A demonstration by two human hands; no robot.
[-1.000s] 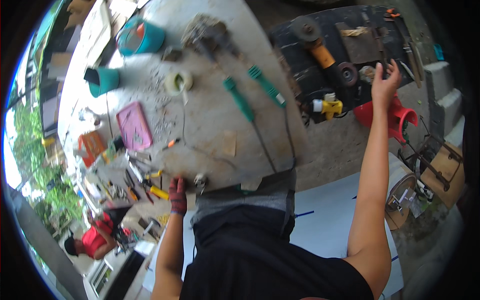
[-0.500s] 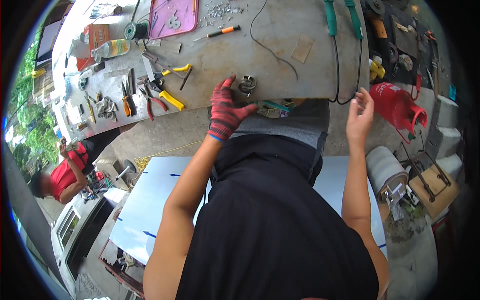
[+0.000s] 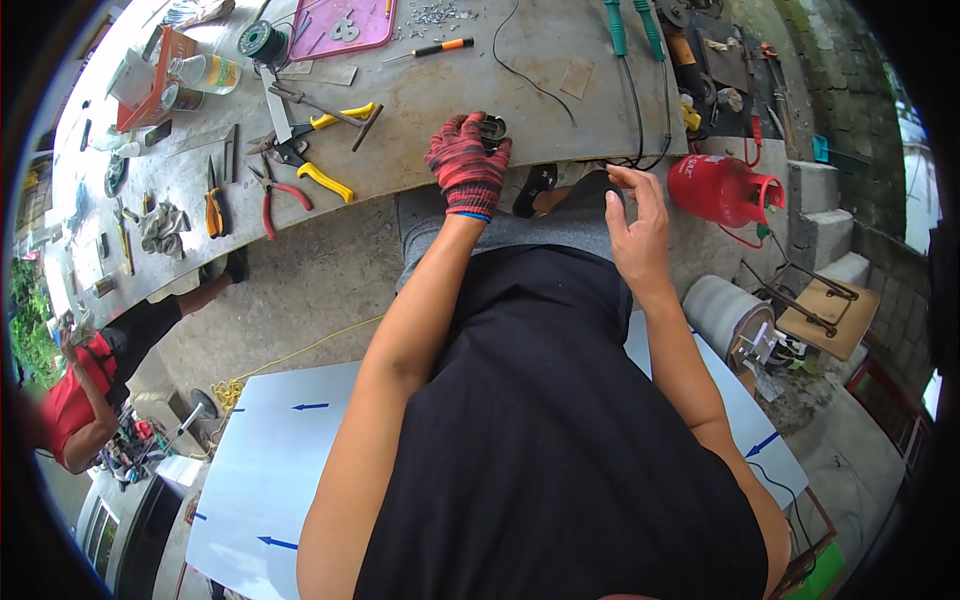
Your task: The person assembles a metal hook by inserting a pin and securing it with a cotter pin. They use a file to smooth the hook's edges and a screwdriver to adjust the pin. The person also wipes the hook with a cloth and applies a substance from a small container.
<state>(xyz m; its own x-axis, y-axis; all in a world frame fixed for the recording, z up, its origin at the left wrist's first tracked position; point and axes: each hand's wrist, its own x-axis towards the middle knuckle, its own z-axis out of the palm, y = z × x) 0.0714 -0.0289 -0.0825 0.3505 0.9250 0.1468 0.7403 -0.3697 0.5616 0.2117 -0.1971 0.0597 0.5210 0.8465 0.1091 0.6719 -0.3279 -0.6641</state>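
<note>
My left hand (image 3: 468, 168), in a red and black striped glove, is on the metal workbench (image 3: 420, 110) near its front edge. Its fingers curl round a small, dark, round metal part (image 3: 493, 129), which they partly cover. My right hand (image 3: 638, 218) is bare and hangs in the air just off the bench edge. The thumb stands apart from the bent fingers, and nothing is in that hand. Behind it, two black cables run up to a pair of green-handled welding leads (image 3: 632, 30) lying on the bench.
Left on the bench lie yellow-handled snips (image 3: 325, 180), red pliers (image 3: 288, 195), orange pliers (image 3: 214, 208) and a screwdriver (image 3: 440, 47). A pink tray (image 3: 370, 30) sits farther back. A red gas cylinder (image 3: 715, 188) stands to the right. Another person (image 3: 85, 390) is at far left.
My left hand has moved onto the round metal part and closed round it. My right hand has moved leftward, toward my body. The whole view has shifted a little.
</note>
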